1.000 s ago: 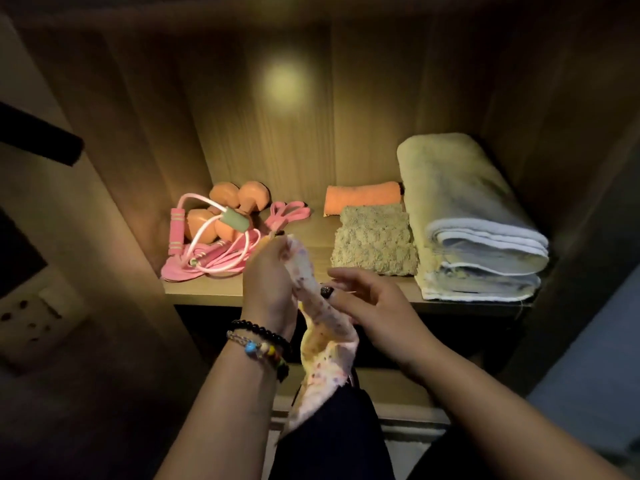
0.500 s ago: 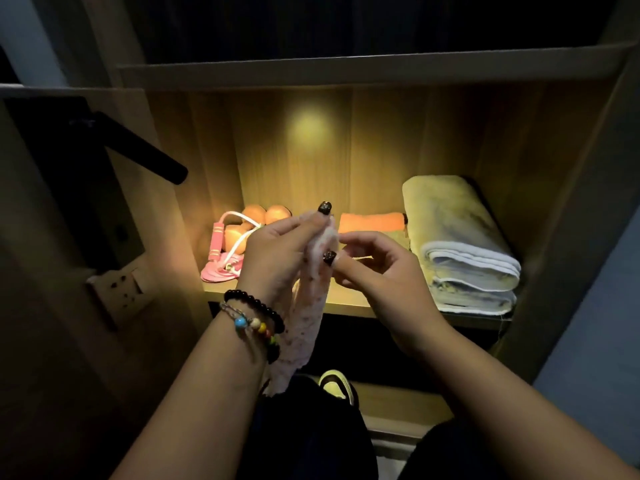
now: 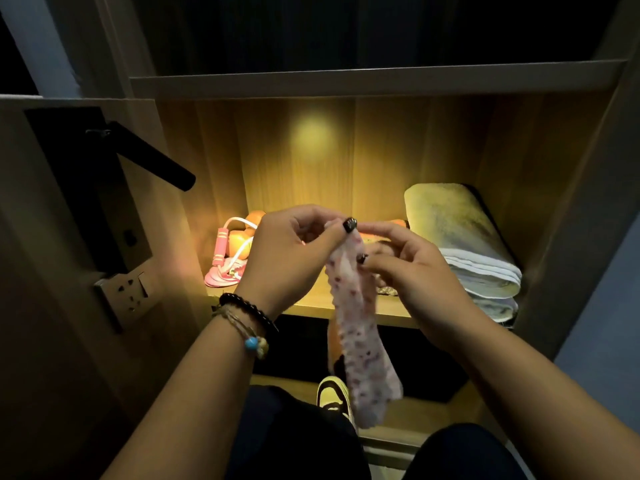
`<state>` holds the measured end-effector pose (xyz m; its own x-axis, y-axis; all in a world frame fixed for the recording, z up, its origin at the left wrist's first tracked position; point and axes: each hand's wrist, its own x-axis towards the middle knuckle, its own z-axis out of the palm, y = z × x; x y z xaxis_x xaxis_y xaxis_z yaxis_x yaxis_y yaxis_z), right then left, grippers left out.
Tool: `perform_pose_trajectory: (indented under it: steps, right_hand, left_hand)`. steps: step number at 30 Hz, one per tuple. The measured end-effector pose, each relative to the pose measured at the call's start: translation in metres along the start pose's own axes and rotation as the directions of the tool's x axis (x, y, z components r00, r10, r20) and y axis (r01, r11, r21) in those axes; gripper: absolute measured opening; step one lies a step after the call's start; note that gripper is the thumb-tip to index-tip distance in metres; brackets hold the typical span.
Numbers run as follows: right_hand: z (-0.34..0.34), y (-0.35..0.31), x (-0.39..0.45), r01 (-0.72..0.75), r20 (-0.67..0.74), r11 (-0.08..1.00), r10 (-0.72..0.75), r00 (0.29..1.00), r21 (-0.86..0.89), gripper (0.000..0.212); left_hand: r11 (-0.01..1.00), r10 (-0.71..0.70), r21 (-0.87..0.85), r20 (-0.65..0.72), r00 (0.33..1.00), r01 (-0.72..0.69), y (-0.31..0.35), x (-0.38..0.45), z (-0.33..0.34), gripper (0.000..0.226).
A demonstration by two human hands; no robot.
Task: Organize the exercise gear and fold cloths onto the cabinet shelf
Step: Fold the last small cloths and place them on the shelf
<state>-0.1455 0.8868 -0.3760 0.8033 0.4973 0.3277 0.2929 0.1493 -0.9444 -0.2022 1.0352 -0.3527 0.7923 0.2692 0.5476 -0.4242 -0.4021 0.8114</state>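
Head view: most gear already on the lit cabinet shelf [image 3: 311,308] — pink jump rope [image 3: 225,251] and orange dumbbells [image 3: 254,218] far left, folded towel [image 3: 460,244] right. Left to do: speckled cloth [image 3: 356,327], dangling in front of the shelf, top edge pinched by left hand [image 3: 294,251] and right hand [image 3: 408,268], each grip curled tight.
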Motion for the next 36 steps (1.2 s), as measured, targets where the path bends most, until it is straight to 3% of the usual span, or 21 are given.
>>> perform_pose_trajectory:
  steps: [2,5,9,13,16,20,24,27,31,36]
  right_hand:
    - [-0.004,-0.001,-0.002,-0.033,0.048,0.999,0.034,0.998,-0.005,0.030]
    - [-0.009,0.000,-0.004,-0.088,0.142,0.996,0.086,0.986,0.008,0.023]
    - [-0.017,0.008,-0.003,-0.092,0.052,0.989,0.098,0.994,-0.115,0.010]
    - [-0.027,0.018,-0.004,-0.090,0.023,0.993,0.092,0.996,-0.082,0.033]
    - [-0.037,0.022,-0.005,-0.110,0.074,0.993,0.112,0.991,-0.035,0.022]
    - [-0.052,0.030,-0.004,-0.112,0.156,0.987,0.129,0.979,-0.112,0.030]
    - [-0.068,0.038,-0.005,-0.119,0.161,0.952,0.170,0.972,-0.284,0.037]
    - [-0.081,0.044,-0.004,-0.118,0.142,0.893,0.197,0.970,-0.434,0.030]
    - [-0.095,0.052,-0.006,-0.222,0.156,0.836,0.340,0.927,-0.502,0.014]
    - [-0.102,0.065,-0.012,-0.335,0.124,0.815,0.438,0.890,-0.473,0.022]
  left_hand:
    - [0.976,0.099,0.195,0.008,0.995,-0.099,-0.002,0.001,0.003,0.009]
    - [0.966,0.112,0.232,0.033,0.993,-0.117,-0.004,0.002,0.008,0.004]
    - [0.940,0.135,0.316,0.010,0.991,-0.132,-0.013,0.002,0.010,0.004]
    - [0.940,0.057,0.337,0.016,0.998,-0.059,-0.027,0.000,0.007,0.007]
    - [0.935,0.017,0.353,0.025,1.000,-0.025,-0.038,-0.005,0.002,0.007]
    - [0.928,-0.040,0.371,-0.011,0.999,0.041,-0.054,-0.007,-0.005,0.004]
    - [0.916,-0.081,0.388,-0.067,0.995,0.100,-0.071,-0.010,-0.011,0.009]
    - [0.900,-0.117,0.410,-0.107,0.987,0.151,-0.084,-0.014,-0.013,0.008]
    - [0.897,-0.163,0.389,-0.151,0.975,0.210,-0.095,-0.019,-0.014,0.013]
    - [0.900,-0.212,0.337,-0.217,0.953,0.277,-0.106,-0.023,-0.012,0.010]
